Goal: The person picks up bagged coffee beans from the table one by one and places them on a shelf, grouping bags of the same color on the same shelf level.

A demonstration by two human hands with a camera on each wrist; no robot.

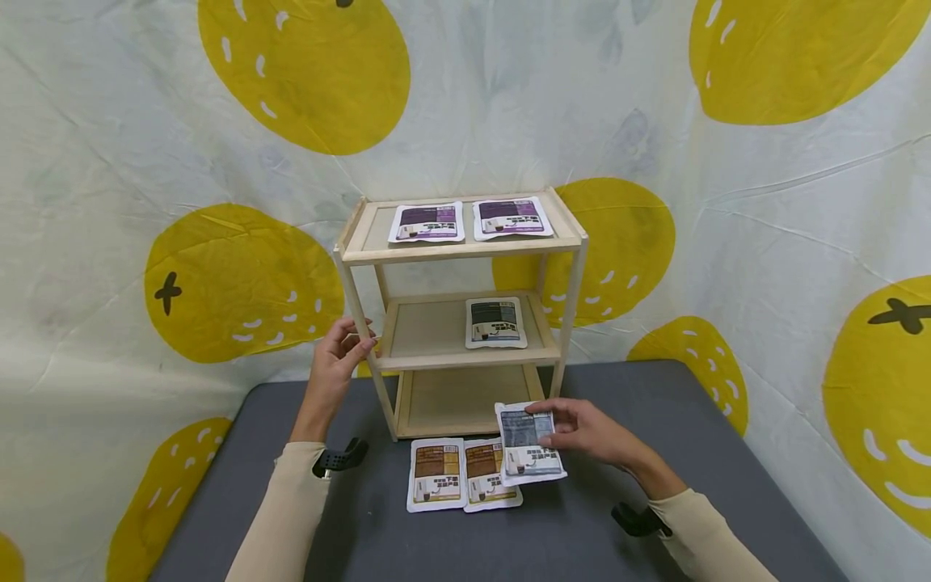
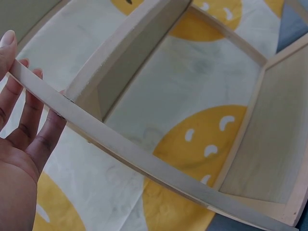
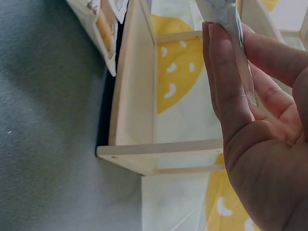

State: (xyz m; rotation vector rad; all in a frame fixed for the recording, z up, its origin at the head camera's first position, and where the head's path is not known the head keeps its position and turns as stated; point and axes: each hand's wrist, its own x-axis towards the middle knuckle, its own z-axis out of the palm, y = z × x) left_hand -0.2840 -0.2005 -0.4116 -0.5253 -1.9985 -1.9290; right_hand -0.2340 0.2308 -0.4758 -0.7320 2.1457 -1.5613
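My right hand [image 1: 592, 436] pinches a flat white-edged pouch with a blue-grey label [image 1: 525, 449] between thumb and fingers. It is held in front of the bottom tier, overlapping part of a brown-labelled pouch [image 1: 481, 477]. Another brown-labelled pouch [image 1: 436, 485] lies on the table just left of that one. With my left hand [image 1: 336, 360] I hold the left front post [image 2: 91, 115] of a three-tier wooden shelf [image 1: 469, 359], thumb on one side and fingers behind. In the right wrist view, the held pouch [image 3: 220, 12] shows edge-on.
Two purple-labelled pouches [image 1: 427, 222] lie side by side on the top tier. A dark-labelled pouch [image 1: 496, 323] rests on the right of the middle tier. The shelf stands toward the back of a dark grey table [image 1: 582, 533], before a fruit-patterned cloth [image 1: 451, 97].
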